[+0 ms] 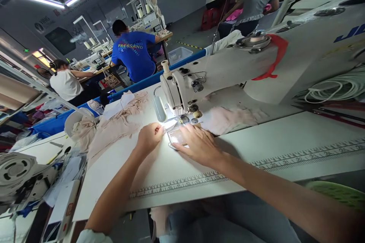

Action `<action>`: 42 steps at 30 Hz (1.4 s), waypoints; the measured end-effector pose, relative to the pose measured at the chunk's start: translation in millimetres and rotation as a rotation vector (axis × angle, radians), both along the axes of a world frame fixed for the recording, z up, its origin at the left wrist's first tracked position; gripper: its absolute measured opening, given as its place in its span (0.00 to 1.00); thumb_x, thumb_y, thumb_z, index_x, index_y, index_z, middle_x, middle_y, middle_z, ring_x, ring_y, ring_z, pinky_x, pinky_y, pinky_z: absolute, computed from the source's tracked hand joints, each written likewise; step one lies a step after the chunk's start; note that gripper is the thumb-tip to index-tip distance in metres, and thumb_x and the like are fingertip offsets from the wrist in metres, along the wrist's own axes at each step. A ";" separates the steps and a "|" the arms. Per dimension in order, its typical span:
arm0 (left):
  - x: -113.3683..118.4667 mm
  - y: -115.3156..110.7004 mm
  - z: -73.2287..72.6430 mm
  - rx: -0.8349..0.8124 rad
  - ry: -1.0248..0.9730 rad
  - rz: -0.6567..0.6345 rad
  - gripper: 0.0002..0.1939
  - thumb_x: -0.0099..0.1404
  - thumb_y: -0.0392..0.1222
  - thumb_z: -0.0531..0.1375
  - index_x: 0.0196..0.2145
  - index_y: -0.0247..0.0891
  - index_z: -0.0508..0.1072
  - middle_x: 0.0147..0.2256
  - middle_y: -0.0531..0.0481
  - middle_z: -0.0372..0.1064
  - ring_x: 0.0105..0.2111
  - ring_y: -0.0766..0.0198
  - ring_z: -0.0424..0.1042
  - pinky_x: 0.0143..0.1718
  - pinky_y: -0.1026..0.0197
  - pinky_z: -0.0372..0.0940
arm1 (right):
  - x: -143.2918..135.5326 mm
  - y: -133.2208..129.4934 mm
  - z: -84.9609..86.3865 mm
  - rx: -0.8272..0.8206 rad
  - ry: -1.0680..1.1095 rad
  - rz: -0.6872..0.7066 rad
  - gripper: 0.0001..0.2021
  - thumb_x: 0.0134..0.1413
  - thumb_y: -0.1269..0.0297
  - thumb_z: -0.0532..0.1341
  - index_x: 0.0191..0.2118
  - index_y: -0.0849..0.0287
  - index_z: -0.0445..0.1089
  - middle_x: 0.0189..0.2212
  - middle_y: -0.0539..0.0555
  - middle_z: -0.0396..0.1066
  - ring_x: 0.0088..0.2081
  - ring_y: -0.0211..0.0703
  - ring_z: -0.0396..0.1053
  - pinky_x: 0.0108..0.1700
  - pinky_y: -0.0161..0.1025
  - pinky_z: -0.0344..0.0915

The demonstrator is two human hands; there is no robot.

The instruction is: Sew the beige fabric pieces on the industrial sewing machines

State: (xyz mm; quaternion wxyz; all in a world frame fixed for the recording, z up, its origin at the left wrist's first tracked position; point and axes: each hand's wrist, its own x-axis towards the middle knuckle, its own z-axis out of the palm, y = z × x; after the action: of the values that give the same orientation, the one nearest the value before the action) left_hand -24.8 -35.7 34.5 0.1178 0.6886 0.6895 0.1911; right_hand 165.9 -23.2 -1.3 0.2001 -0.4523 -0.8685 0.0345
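A white sewing machine [173, 87] stands before me, its small lamp lighting the needle area. Just left of the needle, my left hand [149, 136] is closed, with thumb and finger pinching the edge of a small pale fabric piece [170, 124]. Flat beside the presser foot lies my right hand [199, 144], fingers stretched out over the shiny needle plate [177, 136] and the fabric edge. Its fingers hide part of the cloth there. Pale pink fabric [228, 119] spreads under the machine arm, right of the needle.
Crumpled pink fabric pieces [119, 125] lie on the table's left side. A printed ruler [176, 184] runs along the front edge. Another machine [19, 174] stands at far left. Coiled white tubing [336, 87] is at right. A person in a blue shirt [134, 53] sits ahead.
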 end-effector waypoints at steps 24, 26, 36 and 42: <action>-101.7 -60.0 8.6 -0.246 0.015 0.011 0.12 0.65 0.47 0.58 0.27 0.37 0.69 0.26 0.54 0.64 0.27 0.65 0.64 0.30 0.63 0.57 | 14.6 25.3 -13.3 0.181 -0.068 0.193 0.15 0.62 0.69 0.49 0.25 0.57 0.63 0.23 0.56 0.67 0.27 0.46 0.64 0.29 0.41 0.48; -103.0 -47.3 4.2 -0.076 0.231 0.064 0.07 0.65 0.43 0.59 0.31 0.37 0.72 0.33 0.50 0.70 0.35 0.60 0.69 0.36 0.61 0.62 | 15.8 24.3 -16.2 0.285 -0.115 0.157 0.14 0.62 0.71 0.50 0.25 0.57 0.64 0.23 0.58 0.66 0.26 0.47 0.63 0.29 0.43 0.47; -99.7 -7.3 -9.3 0.029 0.539 0.212 0.11 0.72 0.37 0.54 0.40 0.40 0.77 0.43 0.47 0.75 0.46 0.58 0.71 0.42 0.61 0.66 | 43.4 25.9 -9.5 0.159 0.043 0.089 0.13 0.62 0.64 0.49 0.25 0.55 0.54 0.20 0.51 0.64 0.20 0.41 0.60 0.25 0.40 0.45; -104.8 -10.1 -17.2 0.129 0.447 0.257 0.08 0.69 0.38 0.59 0.39 0.42 0.79 0.41 0.49 0.76 0.45 0.59 0.71 0.37 0.62 0.65 | 60.1 30.1 -9.0 0.065 0.118 0.098 0.13 0.60 0.63 0.49 0.24 0.54 0.52 0.19 0.49 0.63 0.18 0.38 0.56 0.25 0.39 0.45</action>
State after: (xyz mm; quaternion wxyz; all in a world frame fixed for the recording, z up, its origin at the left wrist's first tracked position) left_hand -129.5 -45.8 17.3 -0.1069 0.6268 0.7664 0.0913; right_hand 226.1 6.9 -10.3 0.2637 -0.3999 -0.8768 0.0427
